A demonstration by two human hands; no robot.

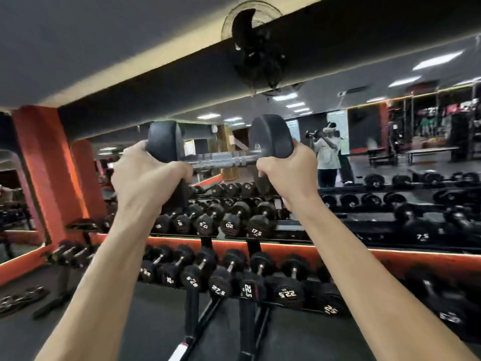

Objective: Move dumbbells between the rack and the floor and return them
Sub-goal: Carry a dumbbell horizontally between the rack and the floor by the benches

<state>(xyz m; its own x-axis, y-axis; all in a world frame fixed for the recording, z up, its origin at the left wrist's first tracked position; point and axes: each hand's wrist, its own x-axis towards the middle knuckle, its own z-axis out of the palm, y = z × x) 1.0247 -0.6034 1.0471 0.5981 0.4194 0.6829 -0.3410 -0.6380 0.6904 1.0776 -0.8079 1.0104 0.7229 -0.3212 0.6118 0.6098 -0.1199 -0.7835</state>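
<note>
While the rack (234,277) is sitting nearly full below, a person is holding one dumbbell (221,155) up at chest height in front of the mirror (390,142).

Judging from this, the job is only partway along: this dumbbell is off the rack and is neither on the floor (145,329) nor back in its slot. The left hand (145,175) is cupping the left head, fingers curled round it; the right hand (286,170) is gripping the right head likewise. Its weight marking is facing away, and fingertips are hiding behind the heads.
</note>
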